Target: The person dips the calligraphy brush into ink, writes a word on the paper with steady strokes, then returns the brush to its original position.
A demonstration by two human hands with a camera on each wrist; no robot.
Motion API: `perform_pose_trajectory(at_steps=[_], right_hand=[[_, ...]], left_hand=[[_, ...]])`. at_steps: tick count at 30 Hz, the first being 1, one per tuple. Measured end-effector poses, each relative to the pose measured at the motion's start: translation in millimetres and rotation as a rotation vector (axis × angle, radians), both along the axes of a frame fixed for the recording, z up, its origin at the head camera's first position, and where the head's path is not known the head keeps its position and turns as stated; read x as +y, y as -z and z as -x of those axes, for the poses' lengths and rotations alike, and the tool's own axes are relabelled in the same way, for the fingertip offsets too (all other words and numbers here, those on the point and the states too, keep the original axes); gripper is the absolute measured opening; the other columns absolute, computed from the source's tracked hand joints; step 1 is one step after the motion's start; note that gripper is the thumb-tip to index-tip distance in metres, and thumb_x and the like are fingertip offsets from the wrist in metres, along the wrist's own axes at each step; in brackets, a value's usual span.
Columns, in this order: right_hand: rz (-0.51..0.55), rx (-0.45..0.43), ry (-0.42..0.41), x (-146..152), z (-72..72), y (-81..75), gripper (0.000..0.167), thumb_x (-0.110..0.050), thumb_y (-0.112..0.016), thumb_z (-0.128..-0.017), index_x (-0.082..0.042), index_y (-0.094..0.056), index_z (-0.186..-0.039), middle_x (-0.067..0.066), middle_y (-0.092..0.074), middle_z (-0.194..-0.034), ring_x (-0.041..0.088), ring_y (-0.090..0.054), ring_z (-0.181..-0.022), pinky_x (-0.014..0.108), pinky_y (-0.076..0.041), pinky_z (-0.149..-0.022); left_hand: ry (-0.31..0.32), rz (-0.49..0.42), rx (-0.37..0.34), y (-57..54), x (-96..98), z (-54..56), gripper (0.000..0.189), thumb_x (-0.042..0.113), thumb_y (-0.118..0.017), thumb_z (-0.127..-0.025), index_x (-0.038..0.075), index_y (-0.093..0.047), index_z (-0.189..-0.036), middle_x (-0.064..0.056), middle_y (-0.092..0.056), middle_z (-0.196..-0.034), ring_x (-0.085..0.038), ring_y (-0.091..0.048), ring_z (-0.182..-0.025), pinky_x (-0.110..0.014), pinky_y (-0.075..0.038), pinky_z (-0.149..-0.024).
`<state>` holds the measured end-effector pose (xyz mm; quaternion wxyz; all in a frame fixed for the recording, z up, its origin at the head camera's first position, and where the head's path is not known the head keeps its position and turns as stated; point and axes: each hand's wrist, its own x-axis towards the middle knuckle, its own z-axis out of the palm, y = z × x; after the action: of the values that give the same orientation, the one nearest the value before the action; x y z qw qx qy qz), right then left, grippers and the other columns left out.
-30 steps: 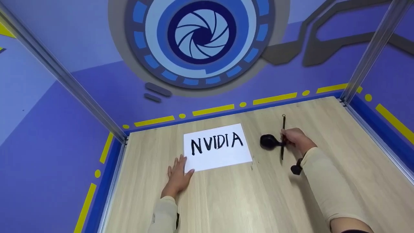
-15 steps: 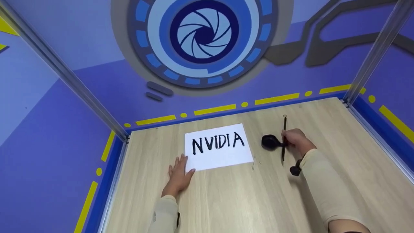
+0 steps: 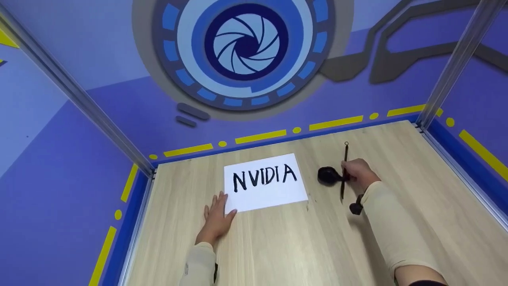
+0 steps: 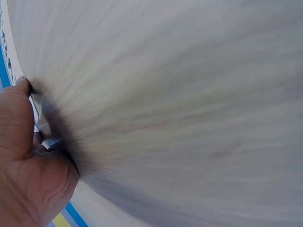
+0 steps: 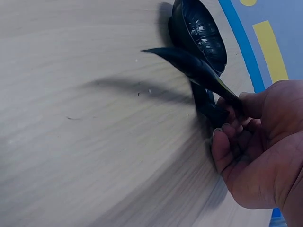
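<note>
A white sheet of paper (image 3: 266,201) with "NVIDIA" hand-lettered in black lies on the wooden table. My left hand (image 3: 216,220) rests at the sheet's lower left corner, fingers spread along its edge; in the left wrist view the thumb side of this hand (image 4: 28,161) shows. To the right of the paper, my right hand (image 3: 360,171) pinches a black calligraphy brush (image 3: 346,153), tip down. Its dark, pointed bristles (image 5: 189,66) hang over the table in the right wrist view. Right by those fingers is the handle of a black ink dish (image 3: 328,176), whose hollow bowl (image 5: 203,35) faces up.
Small dark marks (image 3: 308,207) dot the table just off the paper's lower right corner. Blue-purple printed panels (image 3: 254,127) with yellow dashes wall in the back and both sides. Metal corner posts (image 3: 446,71) rise at the back.
The head view has shifted slightly. Both hands, the paper and the ink dish keep their places, and the brush stays in the right hand.
</note>
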<state>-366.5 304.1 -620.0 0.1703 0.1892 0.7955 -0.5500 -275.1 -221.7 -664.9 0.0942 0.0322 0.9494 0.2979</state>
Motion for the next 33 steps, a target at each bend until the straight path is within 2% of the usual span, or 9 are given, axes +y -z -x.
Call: perform_pose_trajectory(at_steps=[9, 18, 23, 26, 33], right_hand=[[-0.039, -0.006, -0.041, -2.2, 2.4, 3.2, 0.032, -0.016, -0.048, -0.1, -0.01, -0.058, -0.07, -0.009, -0.045, -0.055, 0.013, -0.044, -0.056, 0.028, -0.041, -0.057], [-0.074, 0.02, -0.058, -2.0, 2.4, 5.0, 0.03, -0.014, -0.05, -0.095, -0.012, -0.056, -0.066, -0.006, -0.05, -0.059, 0.015, -0.048, -0.058, 0.029, -0.042, -0.058], [-0.188, 0.047, -0.083, -2.1, 5.4, 7.7, 0.035, -0.018, -0.049, -0.094, -0.016, -0.054, -0.059, -0.007, -0.051, -0.057, 0.013, -0.05, -0.058, 0.026, -0.042, -0.057], [-0.24, 0.051, -0.097, -1.3, 5.7, 6.7, 0.036, -0.021, -0.049, -0.096, -0.015, -0.054, -0.061, -0.007, -0.052, -0.058, 0.014, -0.051, -0.059, 0.026, -0.042, -0.059], [-0.204, 0.034, -0.09, -0.6, 6.3, 5.8, 0.034, -0.021, -0.049, -0.099, -0.013, -0.056, -0.066, -0.005, -0.054, -0.062, 0.015, -0.052, -0.062, 0.028, -0.044, -0.06]], left_hand=[[-0.002, 0.006, -0.004, -0.2, -2.6, 1.3, 0.073, 0.039, -0.057, -0.11, 0.013, -0.026, -0.171, -0.011, -0.012, -0.183, -0.04, -0.004, -0.17, -0.066, 0.008, -0.135], [-0.002, 0.017, -0.01, 0.9, -3.0, 0.8, 0.072, 0.039, -0.057, -0.11, 0.014, -0.027, -0.171, -0.01, -0.012, -0.183, -0.039, -0.004, -0.17, -0.066, 0.007, -0.135], [0.002, 0.012, -0.002, 2.0, -1.4, 1.2, 0.072, 0.039, -0.057, -0.11, 0.012, -0.027, -0.17, -0.012, -0.013, -0.182, -0.04, -0.005, -0.17, -0.067, 0.006, -0.135], [-0.001, 0.0, -0.001, 1.2, 0.2, 1.4, 0.072, 0.039, -0.058, -0.11, 0.011, -0.027, -0.17, -0.013, -0.013, -0.182, -0.041, -0.004, -0.17, -0.067, 0.006, -0.135], [-0.007, -0.006, 0.002, -2.1, 1.7, -1.4, 0.072, 0.038, -0.057, -0.11, 0.012, -0.027, -0.17, -0.012, -0.012, -0.182, -0.041, -0.004, -0.17, -0.066, 0.007, -0.135]])
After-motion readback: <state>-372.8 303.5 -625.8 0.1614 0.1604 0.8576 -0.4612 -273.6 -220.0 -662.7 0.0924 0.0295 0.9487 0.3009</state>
